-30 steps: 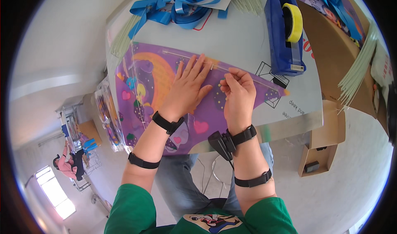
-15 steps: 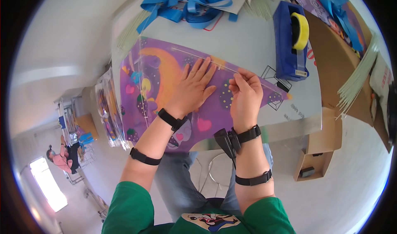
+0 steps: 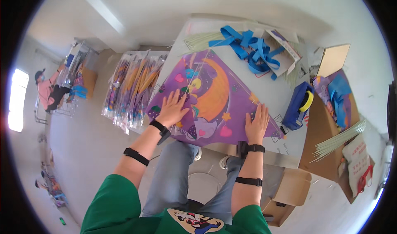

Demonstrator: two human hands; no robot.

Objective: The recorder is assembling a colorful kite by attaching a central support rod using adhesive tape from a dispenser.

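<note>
A purple kite point(image 3: 211, 97) printed with an orange moon, hearts and stars lies spread on the table in front of me. Thin pale rods point(image 3: 243, 84) run along its right edge and across its left part. My left hand point(image 3: 173, 109) rests flat on the kite's left side, fingers spread. On the right side, near the pointed corner, my right hand point(image 3: 257, 121) also lies on the fabric with its fingers stretched out. Neither hand grips anything. Black straps circle both wrists and forearms.
Blue ribbon point(image 3: 258, 50) lies heaped at the table's far side. A blue tape dispenser point(image 3: 295, 108) with yellow tape stands right of the kite. Beyond it are a carton point(image 3: 320, 151) and bundled pale rods point(image 3: 341, 139). Bagged kites point(image 3: 134, 87) hang at left; another person point(image 3: 49, 91) works farther off.
My view has swung left. My left hand has slid toward the kite's left side. My right hand, earlier pinched at the rod on the right edge, has let go and flattened out.
</note>
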